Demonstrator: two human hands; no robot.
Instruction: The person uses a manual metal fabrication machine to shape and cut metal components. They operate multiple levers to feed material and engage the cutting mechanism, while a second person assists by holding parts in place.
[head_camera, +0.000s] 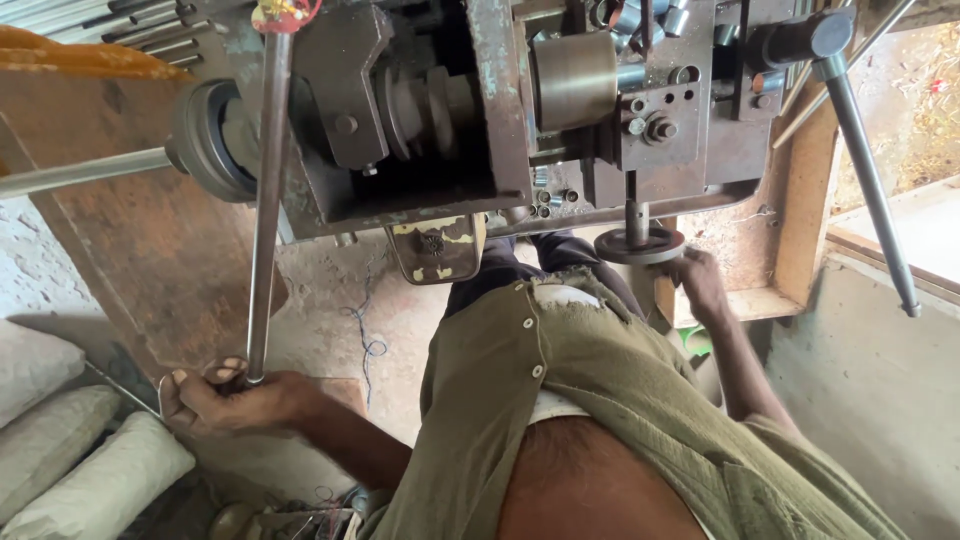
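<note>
An old metal machine (480, 110) with worn green paint fills the top of the head view. My left hand (225, 398) is shut on the lower end of a long steel lever rod (266, 200) that runs up to a red-wrapped top. My right hand (700, 285) grips the rim of a small round handwheel (640, 245) under the machine's right side. A brass-coloured cylinder (573, 80) sits in the machine's middle. My olive shirt (560, 400) covers the lower centre.
A second long grey lever (868, 180) slants down at the right. A steel bar (80, 172) sticks out leftward from a round collar. White sacks (70, 440) lie at lower left. A wooden frame (805, 220) and concrete wall stand at right.
</note>
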